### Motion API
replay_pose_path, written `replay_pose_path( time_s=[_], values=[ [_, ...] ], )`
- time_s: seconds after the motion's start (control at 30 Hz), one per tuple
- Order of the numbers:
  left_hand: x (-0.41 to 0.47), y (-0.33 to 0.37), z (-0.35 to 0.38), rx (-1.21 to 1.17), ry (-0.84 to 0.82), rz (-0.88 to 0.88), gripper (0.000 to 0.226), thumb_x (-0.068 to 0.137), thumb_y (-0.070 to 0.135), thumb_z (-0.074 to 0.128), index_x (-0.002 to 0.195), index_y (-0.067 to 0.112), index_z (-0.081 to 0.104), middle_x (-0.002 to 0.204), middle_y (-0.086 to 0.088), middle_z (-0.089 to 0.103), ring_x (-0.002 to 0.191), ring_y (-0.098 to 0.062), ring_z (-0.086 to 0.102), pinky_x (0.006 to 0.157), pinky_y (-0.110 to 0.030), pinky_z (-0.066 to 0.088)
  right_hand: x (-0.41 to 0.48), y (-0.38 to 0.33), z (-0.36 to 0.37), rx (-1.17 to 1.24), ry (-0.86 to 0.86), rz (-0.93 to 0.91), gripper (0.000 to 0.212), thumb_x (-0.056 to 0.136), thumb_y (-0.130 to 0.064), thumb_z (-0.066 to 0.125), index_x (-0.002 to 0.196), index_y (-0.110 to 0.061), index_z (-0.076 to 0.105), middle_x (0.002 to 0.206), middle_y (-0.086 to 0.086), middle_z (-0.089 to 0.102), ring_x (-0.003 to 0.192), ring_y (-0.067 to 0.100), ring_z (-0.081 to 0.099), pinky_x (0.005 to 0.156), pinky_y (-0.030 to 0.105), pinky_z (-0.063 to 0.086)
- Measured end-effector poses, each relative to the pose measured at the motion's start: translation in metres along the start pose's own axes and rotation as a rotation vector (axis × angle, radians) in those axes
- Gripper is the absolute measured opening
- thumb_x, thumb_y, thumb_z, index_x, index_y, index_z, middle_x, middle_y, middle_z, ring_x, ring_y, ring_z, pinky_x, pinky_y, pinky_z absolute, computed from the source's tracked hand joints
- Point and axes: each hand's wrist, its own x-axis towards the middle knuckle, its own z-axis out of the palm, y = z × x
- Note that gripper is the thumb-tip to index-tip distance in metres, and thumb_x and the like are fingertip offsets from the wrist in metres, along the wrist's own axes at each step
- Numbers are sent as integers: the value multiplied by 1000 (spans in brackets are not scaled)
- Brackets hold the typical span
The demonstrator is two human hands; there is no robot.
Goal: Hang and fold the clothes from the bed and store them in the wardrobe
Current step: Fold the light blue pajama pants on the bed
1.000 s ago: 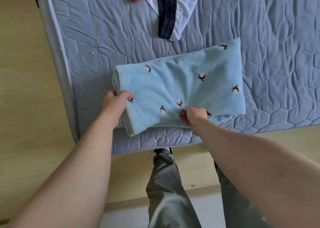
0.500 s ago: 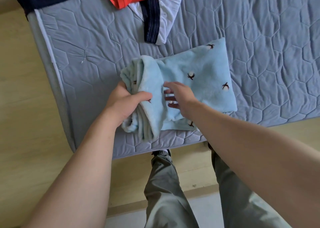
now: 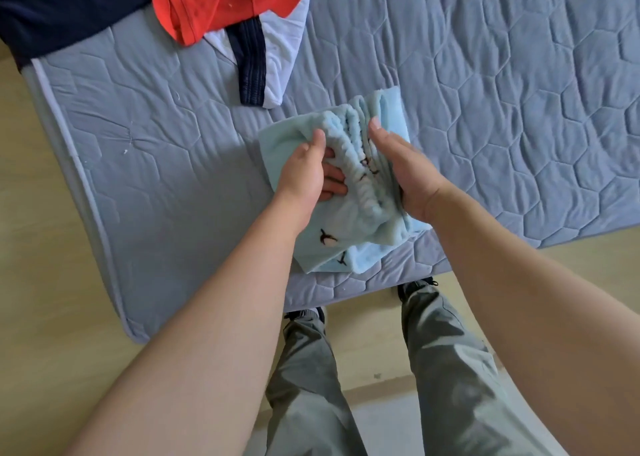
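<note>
Soft, even daylight over a wide-angle view, with no harsh glare.

The quilted mattress [image 3: 485, 92] is brightly and evenly lit, its stitched hexagons throwing only faint shading in the seams. A soft shadow lies on the mattress just left of the light blue towel [image 3: 360, 178], and darker shade gathers in the towel's folds between the left hand [image 3: 304, 168] and the right hand [image 3: 405, 175]. The forearms look large and slightly soft near the lower corners. The mattress edges bow, showing lens distortion. The red garment [image 3: 214, 2] is vividly saturated; the navy garment [image 3: 62, 8] shows almost no detail.
</note>
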Motion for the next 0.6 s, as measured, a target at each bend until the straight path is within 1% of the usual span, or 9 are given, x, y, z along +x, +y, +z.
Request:
replay_pose_path(
  time_s=[0.1, 0.2, 0.23, 0.3, 0.37, 0.43, 0.5, 0.53, 0.6],
  values=[
    [8, 4, 26, 13, -14, -1, 42, 106, 47, 34, 108, 15, 61, 79, -8, 74, 65, -26, 71, 75, -40, 50, 0, -1, -20, -210, 105, -33, 73, 67, -62, 86, 126, -28, 58, 115, -10, 74, 108, 9, 70, 97, 39, 56],
    [12, 6, 36, -27, -45, -7, 32, 105, 39, 37, 104, 21, 63, 83, -5, 77, 71, -27, 74, 74, -36, 52, 10, 2, -40, -465, 192, -28, 79, 66, -35, 93, 131, -24, 49, 118, -7, 68, 107, 13, 67, 95, 38, 57],
    [14, 6, 36, -64, -9, -5, 29, 104, 35, 40, 102, 20, 64, 80, -4, 77, 69, -27, 74, 69, -34, 54, 15, 2, -47, -493, 224, -31, 83, 66, -27, 92, 136, -23, 48, 120, -5, 66, 108, 15, 65, 95, 40, 56],
    [21, 4, 30, -151, 192, 15, 15, 99, 24, 51, 95, 16, 63, 69, -3, 72, 55, -22, 68, 50, -26, 50, 23, 4, -59, -422, 236, -35, 88, 65, -18, 91, 142, -23, 47, 123, -4, 65, 109, 16, 66, 95, 42, 56],
    [30, -5, 20, -155, 466, 29, 4, 86, 14, 63, 87, 17, 60, 63, 0, 64, 45, -15, 57, 44, -23, 39, 30, 8, -71, -363, 235, -24, 89, 64, -18, 93, 141, -25, 50, 123, -5, 66, 107, 15, 67, 93, 41, 58],
    [33, -18, 10, -86, 626, 2, 21, 75, 10, 69, 91, 18, 58, 69, 6, 60, 50, -9, 54, 47, -21, 39, 39, 15, -81, -343, 266, -9, 83, 63, -20, 94, 135, -26, 54, 120, -6, 66, 105, 15, 67, 93, 42, 58],
    [35, -36, 3, -51, 609, -89, 36, 69, 8, 72, 101, 17, 56, 82, 5, 62, 64, -9, 58, 56, -20, 45, 49, 24, -90, -417, 356, 52, 86, 63, -31, 94, 137, -27, 51, 127, -6, 60, 112, 16, 62, 99, 42, 54],
    [35, -45, 2, -60, 556, -155, 37, 69, 8, 71, 101, 16, 55, 87, 1, 64, 67, -13, 60, 60, -23, 48, 52, 28, -93, -459, 386, 118, 92, 62, -38, 95, 140, -27, 47, 131, -6, 57, 116, 17, 59, 101, 42, 52],
    [35, -61, 1, -144, 404, -310, 21, 73, 11, 67, 93, 16, 62, 80, -4, 68, 58, -17, 64, 58, -25, 52, 56, 34, -101, -382, 325, 288, 102, 55, -48, 97, 141, -20, 50, 129, -2, 61, 113, 20, 62, 99, 42, 53]
  ],
)
